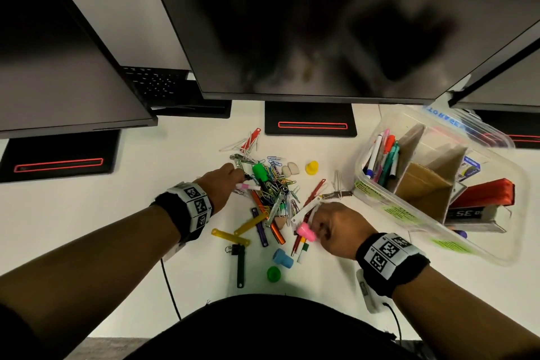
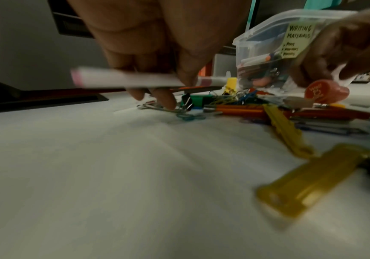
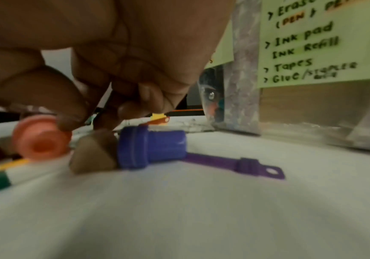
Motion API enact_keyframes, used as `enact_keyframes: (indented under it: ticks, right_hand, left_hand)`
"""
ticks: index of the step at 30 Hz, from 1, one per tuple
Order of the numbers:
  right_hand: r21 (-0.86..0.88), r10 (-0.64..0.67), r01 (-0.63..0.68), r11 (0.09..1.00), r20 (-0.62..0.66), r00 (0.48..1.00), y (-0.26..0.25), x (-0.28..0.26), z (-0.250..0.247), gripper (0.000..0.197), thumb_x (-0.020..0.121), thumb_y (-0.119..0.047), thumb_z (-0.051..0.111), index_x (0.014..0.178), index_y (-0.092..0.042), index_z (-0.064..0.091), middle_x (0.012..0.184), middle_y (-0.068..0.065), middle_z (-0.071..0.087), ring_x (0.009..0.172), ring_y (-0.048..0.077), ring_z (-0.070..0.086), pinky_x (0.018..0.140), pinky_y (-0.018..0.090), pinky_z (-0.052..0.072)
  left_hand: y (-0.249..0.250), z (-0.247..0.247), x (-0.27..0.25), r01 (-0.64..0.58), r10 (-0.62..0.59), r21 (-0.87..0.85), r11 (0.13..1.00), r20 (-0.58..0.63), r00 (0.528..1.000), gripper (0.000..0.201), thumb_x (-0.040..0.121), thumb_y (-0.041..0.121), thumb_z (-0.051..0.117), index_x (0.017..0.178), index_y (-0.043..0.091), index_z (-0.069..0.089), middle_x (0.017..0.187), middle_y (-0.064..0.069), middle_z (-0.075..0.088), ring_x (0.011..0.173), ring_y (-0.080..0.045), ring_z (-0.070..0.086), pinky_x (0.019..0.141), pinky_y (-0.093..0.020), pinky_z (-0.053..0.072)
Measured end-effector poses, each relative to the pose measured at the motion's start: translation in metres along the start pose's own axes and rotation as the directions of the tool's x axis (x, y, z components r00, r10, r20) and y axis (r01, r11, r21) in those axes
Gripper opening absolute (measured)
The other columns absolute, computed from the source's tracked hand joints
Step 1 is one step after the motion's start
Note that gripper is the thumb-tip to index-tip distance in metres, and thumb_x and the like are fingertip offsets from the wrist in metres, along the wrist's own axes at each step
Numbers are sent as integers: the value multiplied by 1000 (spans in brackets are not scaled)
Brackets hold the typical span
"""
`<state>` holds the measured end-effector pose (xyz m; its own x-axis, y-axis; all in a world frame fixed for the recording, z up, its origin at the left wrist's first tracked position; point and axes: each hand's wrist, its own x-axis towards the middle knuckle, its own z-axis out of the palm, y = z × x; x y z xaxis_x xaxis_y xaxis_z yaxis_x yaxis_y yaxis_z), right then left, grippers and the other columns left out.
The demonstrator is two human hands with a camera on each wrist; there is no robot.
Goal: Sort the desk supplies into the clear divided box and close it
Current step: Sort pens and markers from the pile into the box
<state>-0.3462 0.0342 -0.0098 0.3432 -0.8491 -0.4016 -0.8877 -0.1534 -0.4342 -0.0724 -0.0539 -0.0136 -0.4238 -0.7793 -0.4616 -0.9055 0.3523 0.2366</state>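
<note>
A heap of desk supplies (image 1: pixel 271 193) lies mid-desk: paper clips, pens, a green highlighter (image 1: pixel 260 172), plastic fastener strips. My left hand (image 1: pixel 237 182) is at the heap's left side and grips a white marker with pink bands (image 2: pixel 124 78), lifted off the desk. My right hand (image 1: pixel 316 227) is at the heap's right side, fingers curled, pinching a pink stamp (image 3: pixel 40 140) that lies low at the desk. The clear divided box (image 1: pixel 377 202) stands open to the right, with pens (image 1: pixel 382 158) in its near-left compartment and cardboard dividers (image 1: pixel 420 184).
Blue stamp (image 3: pixel 153 149), brown wedge eraser (image 3: pixel 93 154) and purple strip (image 3: pixel 235 164) lie by my right hand. A green cap (image 1: pixel 273 273), yellow stamp (image 1: pixel 311 167) and yellow strips (image 2: pixel 312 180) lie about. Monitors (image 1: pixel 292 23) overhang the back; their stands (image 1: pixel 311 120) sit behind the heap.
</note>
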Motion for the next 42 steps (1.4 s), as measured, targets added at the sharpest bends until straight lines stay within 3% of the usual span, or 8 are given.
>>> enact_keyframes:
  ticks: [3,8,11,15,26,31,36,42]
  right_hand:
    - [-63,18,-13,998,80,997,2,-5,6,44,72,-17,59,116,-23,58,115,-1,55,110,19,50,88,22,41]
    - [-122,-48,52,991,37,998,-2,-1,17,50,76,-23,60,126,-27,52,117,2,53,112,23,49,87,33,48]
    - [-187,-116,111,976,-14,993,-10,7,20,37,75,-22,64,112,-27,63,98,5,58,92,27,58,66,34,53]
    - [-375,-137,133,918,15,990,-18,20,17,34,47,-23,81,78,-29,70,78,-2,60,69,20,62,47,21,49]
    - [-585,-150,132,800,17,989,1,45,0,31,39,-27,80,67,-20,67,66,-3,61,60,19,59,55,22,51]
    - [-555,-69,93,826,65,996,4,50,-4,51,20,-35,86,65,-22,65,65,-5,61,62,20,60,57,31,53]
    - [-496,-10,63,866,109,994,-2,47,-13,48,69,-23,72,112,-15,55,114,3,56,110,26,47,101,37,34]
    - [-251,-5,-19,968,-92,996,-3,47,-22,29,86,-7,47,114,-13,51,115,9,58,107,27,46,89,34,35]
  left_hand:
    - [17,1,2,-88,87,-51,995,-17,996,44,89,-4,42,128,17,44,125,-8,42,101,-28,56,88,-34,46]
    - [42,9,4,-284,276,117,952,77,958,36,92,9,47,126,21,48,124,-5,44,107,-24,52,86,-31,44]
    - [49,11,5,-339,321,177,924,122,939,35,94,17,47,128,24,48,126,-5,43,111,-25,50,87,-32,43]
    - [46,11,7,-338,315,217,916,133,940,30,94,26,45,124,20,51,125,-6,45,113,-25,50,86,-32,43]
    - [15,16,1,-257,231,322,911,117,966,36,97,31,37,125,12,50,128,-10,50,118,-29,49,90,-37,44]
    - [6,15,-1,-195,171,354,915,99,980,39,98,34,32,128,14,45,127,-6,54,120,-26,45,96,-37,43]
    - [3,13,0,-128,108,308,943,80,991,35,96,30,37,127,15,44,127,-5,52,120,-24,42,99,-36,40]
    - [12,3,0,-72,72,142,987,5,997,37,91,15,43,128,16,45,128,-5,52,119,-24,42,96,-33,37]
